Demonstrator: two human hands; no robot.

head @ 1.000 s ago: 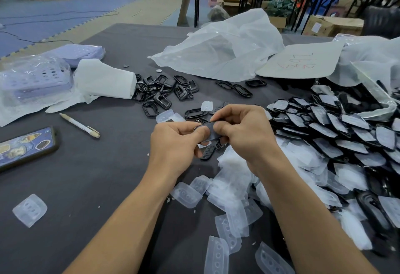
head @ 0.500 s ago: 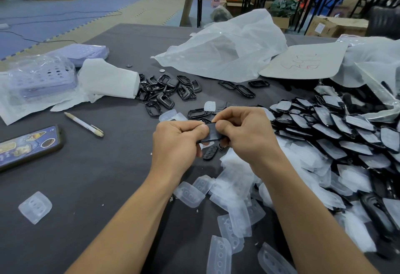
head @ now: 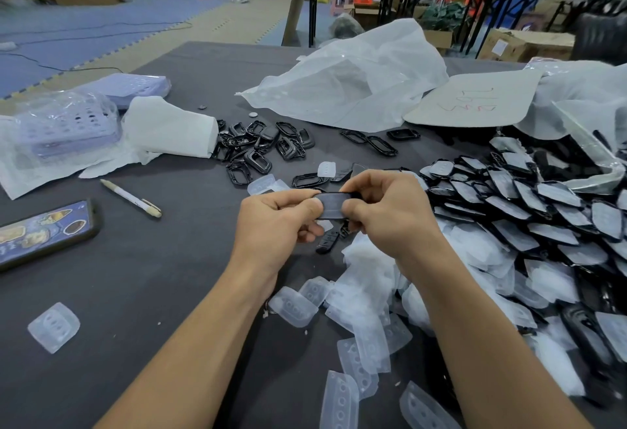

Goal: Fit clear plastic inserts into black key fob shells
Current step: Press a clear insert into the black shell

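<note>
A black key fob shell (head: pixel 334 204) is pinched from both ends above the centre of a dark grey table (head: pixel 142 286), the left hand (head: pixel 276 225) clamping its left end with thumb on top and the right hand (head: pixel 386 215) gripping its right end the same way, both hands curled tight around the part. Just beneath the hands another black fob piece (head: pixel 327 241) lies on the table. Near and to the right, loose clear plastic inserts (head: pixel 359 320) spill in a heap, with a single insert (head: pixel 54 327) lying well apart at near left. Further right, rows of black shells with inserts fitted (head: pixel 529 211) overlap like tiles. Beyond the hands sits a scatter of empty black frames (head: pixel 258 150), beside a folded white paper wrap (head: pixel 169 126). A pen (head: pixel 130 198) and a phone in a decorated case (head: pixel 44 235) lie at left, and a crumpled clear plastic bag (head: pixel 356 79) rests at the far side.
</note>
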